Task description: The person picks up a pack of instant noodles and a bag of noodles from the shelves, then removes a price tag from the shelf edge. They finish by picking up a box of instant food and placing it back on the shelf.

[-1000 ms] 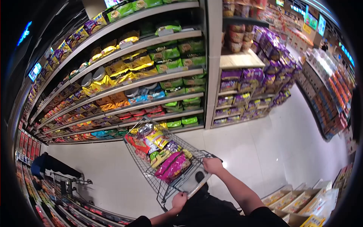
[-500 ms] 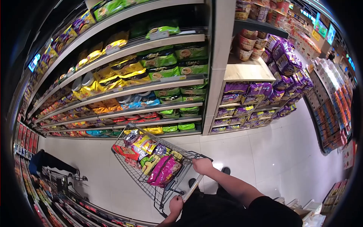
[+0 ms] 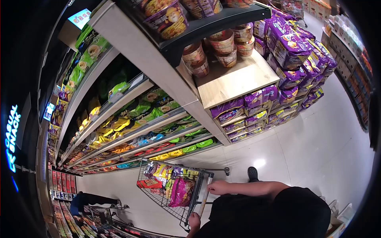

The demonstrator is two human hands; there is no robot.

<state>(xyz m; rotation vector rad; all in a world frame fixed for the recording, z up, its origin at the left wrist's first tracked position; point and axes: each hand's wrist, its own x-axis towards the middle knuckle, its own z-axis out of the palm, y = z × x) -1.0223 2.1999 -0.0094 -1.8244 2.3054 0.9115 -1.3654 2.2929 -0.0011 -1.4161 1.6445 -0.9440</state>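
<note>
A wire shopping cart [image 3: 158,197] stands in front of me, to the left of my body in the head view. My right hand [image 3: 219,187] is closed around the far end of its handle [image 3: 204,197]. Lower down, my left hand [image 3: 194,221] is wrapped round the near end of the same bar. Inside the basket lie a large magenta bag [image 3: 181,192], a red packet [image 3: 149,183], a yellow packet [image 3: 162,173] and several other colourful packages. Neither hand touches the goods.
Long shelves of green noodle packs [image 3: 152,112] and other bags run along the aisle. At the shelf end are noodle cups [image 3: 222,43] on a wooden ledge [image 3: 238,83] and stacked purple packs [image 3: 286,45]. Another person [image 3: 85,199] bends beside a second cart [image 3: 101,215].
My view has turned and come closer to the shelf end, so the cups and purple packs look larger. The cart has swung round with both hands still on its handle.
</note>
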